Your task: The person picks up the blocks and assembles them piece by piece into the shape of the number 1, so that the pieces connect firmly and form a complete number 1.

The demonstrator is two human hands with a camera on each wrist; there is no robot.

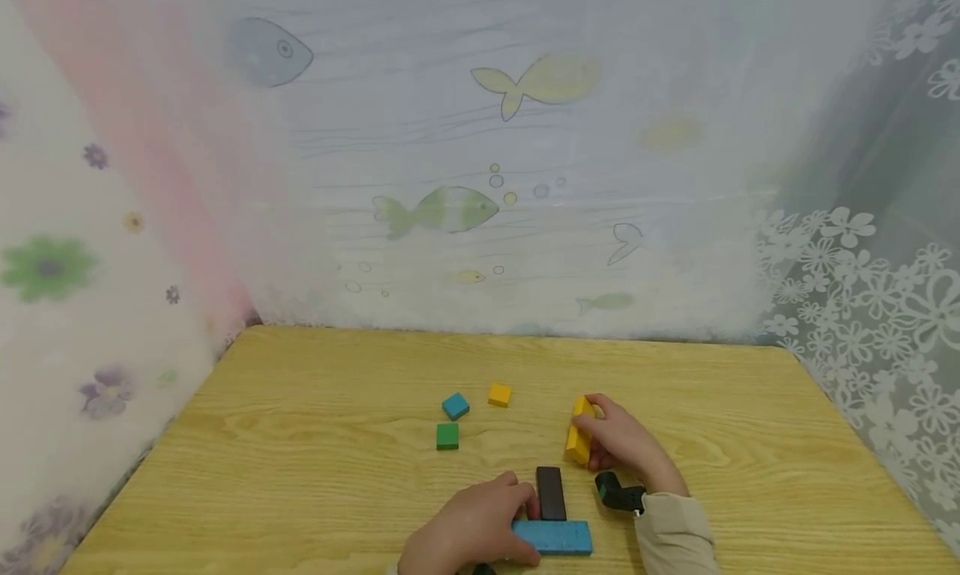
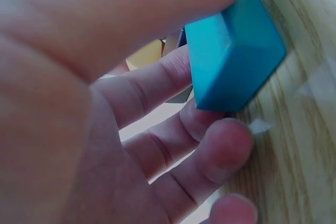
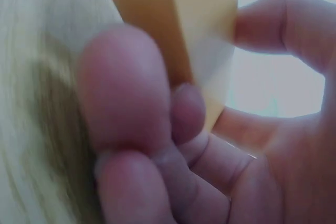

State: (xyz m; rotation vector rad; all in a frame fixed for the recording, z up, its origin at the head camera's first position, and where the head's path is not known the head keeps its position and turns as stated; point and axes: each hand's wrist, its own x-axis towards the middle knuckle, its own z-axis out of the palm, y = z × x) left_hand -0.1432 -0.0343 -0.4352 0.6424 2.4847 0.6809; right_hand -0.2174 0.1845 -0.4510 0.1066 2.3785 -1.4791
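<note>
At the near edge of the head view, my left hand (image 1: 472,521) pinches the left end of a long blue block (image 1: 558,537) between thumb and fingers. The left wrist view shows that block's end (image 2: 226,66) against the wood-grain tabletop. Farther right, my right hand (image 1: 622,437) grips a long yellow block (image 1: 580,433) from its right side. In the right wrist view the yellow block (image 3: 207,30) sits between thumb and fingers, a little off the table. A dark brown block (image 1: 551,493) lies just behind the blue one, close to my left fingertips.
Toward the back of the table (image 1: 300,442) lie a small blue block (image 1: 455,406), a small yellow block (image 1: 499,394) and a small green block (image 1: 447,436). A black wrist device (image 1: 618,493) is beside the right cuff. A printed curtain (image 1: 420,292) hangs behind the table.
</note>
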